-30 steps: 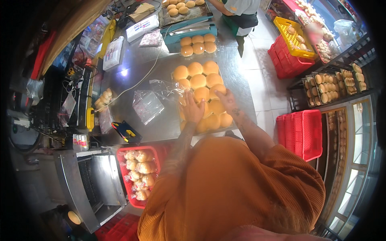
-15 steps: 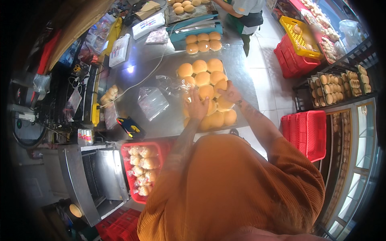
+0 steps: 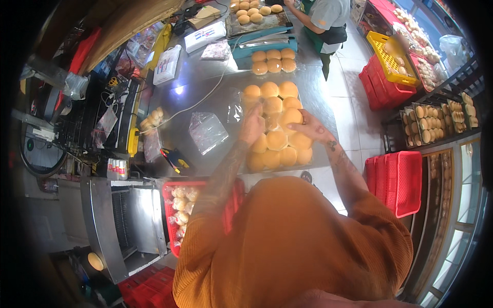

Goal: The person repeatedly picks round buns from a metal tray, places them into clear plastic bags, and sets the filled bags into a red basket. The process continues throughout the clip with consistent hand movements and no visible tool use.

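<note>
Round golden buns [image 3: 277, 139] lie in joined rows on the metal table in front of me. My right hand [image 3: 313, 128] is closed on a bun [image 3: 291, 117] at the right side of the batch, its thumb over the near side. That bun looks raised and tilted above its neighbours. At the left side my left hand [image 3: 251, 126] is closed against the buns' edge, its fingers slightly blurred and partly hidden. Beside it, on the left, lies a crinkled clear plastic bag [image 3: 234, 107]. A stack of flat clear bags [image 3: 208, 132] rests farther left.
A wrapped pack of buns [image 3: 273, 60] and a tray of buns [image 3: 240, 28] stand farther back, near another person [image 3: 323, 25]. Red crates flank me: one with bagged buns [image 3: 168, 218] at left, another [image 3: 394, 182] at right. A white cord [image 3: 203, 91] crosses the table.
My left hand has moved from on top of the buns to their left edge. My right hand has shifted slightly, still on a bun. The whole view has shifted a little.
</note>
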A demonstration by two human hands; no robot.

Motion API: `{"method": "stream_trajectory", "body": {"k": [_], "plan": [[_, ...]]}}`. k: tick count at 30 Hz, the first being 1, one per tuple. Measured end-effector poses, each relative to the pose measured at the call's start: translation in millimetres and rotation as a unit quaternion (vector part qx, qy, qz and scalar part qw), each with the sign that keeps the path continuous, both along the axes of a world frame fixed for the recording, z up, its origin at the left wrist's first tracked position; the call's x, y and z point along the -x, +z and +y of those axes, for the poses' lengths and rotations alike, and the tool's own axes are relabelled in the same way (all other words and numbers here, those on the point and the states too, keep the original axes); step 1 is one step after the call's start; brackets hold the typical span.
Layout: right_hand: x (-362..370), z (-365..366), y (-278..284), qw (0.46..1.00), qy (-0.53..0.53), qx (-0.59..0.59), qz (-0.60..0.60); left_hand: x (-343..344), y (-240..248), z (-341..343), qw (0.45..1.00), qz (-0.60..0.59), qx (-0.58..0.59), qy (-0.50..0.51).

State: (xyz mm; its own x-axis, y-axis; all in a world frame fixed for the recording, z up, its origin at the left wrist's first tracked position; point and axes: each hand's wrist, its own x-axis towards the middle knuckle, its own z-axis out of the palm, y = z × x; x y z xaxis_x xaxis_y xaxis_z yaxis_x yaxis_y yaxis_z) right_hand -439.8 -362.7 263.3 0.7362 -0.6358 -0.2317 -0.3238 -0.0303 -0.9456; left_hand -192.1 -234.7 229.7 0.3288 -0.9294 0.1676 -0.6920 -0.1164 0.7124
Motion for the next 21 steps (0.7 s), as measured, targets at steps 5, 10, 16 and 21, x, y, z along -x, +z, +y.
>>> {"method": "stream_trajectory", "body": {"k": [5,10,16,21], "plan": [[-29,38,-1,0.972,-0.024,0.213,0.099,23,-1,-2,0.997,-0.012,0.008,-0.074],[-35,63,-36,0.915,0.054,0.401,0.001,31,-4,13,0.995,-0.028,-0.007,-0.092],[19,60,-55,0.926,0.106,0.362,0.027,38,-10,42,0.979,-0.115,-0.105,-0.134],[18,70,-51,0.945,0.086,0.311,0.047,62,-7,46,0.979,-0.108,-0.077,-0.156]]}}
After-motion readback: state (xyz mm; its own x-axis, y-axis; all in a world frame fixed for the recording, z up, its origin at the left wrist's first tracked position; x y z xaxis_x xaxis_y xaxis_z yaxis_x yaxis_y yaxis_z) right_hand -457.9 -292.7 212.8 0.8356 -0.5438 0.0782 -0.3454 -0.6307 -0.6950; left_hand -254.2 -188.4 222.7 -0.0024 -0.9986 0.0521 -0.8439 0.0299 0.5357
